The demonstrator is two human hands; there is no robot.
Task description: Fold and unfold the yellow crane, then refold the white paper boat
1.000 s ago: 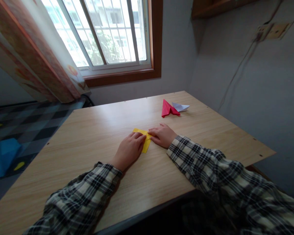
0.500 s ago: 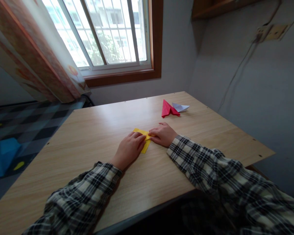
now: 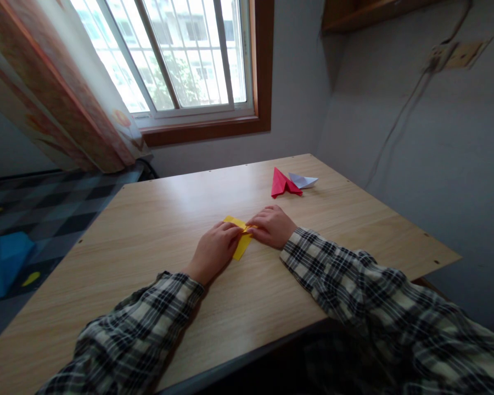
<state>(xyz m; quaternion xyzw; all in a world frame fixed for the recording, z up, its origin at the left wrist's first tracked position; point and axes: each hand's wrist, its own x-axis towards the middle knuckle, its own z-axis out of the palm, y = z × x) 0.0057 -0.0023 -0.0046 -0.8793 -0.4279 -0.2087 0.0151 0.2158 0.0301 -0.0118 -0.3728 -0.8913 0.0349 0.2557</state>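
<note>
While both hands are crowded onto one small bit of yellow paper (image 3: 241, 250) around the middle of the table (image 3: 148, 230), crooked folding is what I'd worry about most. The left hand (image 3: 216, 247) has it from the side toward the table's left edge, fingers bunched together and holding it, though I can't tell how hard they press or where the thumb sits. The right hand (image 3: 274, 225) has it from the side toward the table's right edge, and its thumb and fingertips look pinched on the paper. With so many fingertips in one spot, they cover most of the folded part, so edges could go out of line without anyone noticing. If the left hand lets up, I'd guess the whole thing could skate, since the table looks pretty smooth and paper that light has little to anchor it. If the right hand tugs too hard, a corner could rip or pick up a stray wrinkle. The red piece (image 3: 282, 184) and white piece (image 3: 307, 181), over by the table's far right corner, seem safe enough, unless the right arm reaches out carelessly and a cuff catches them.
</note>
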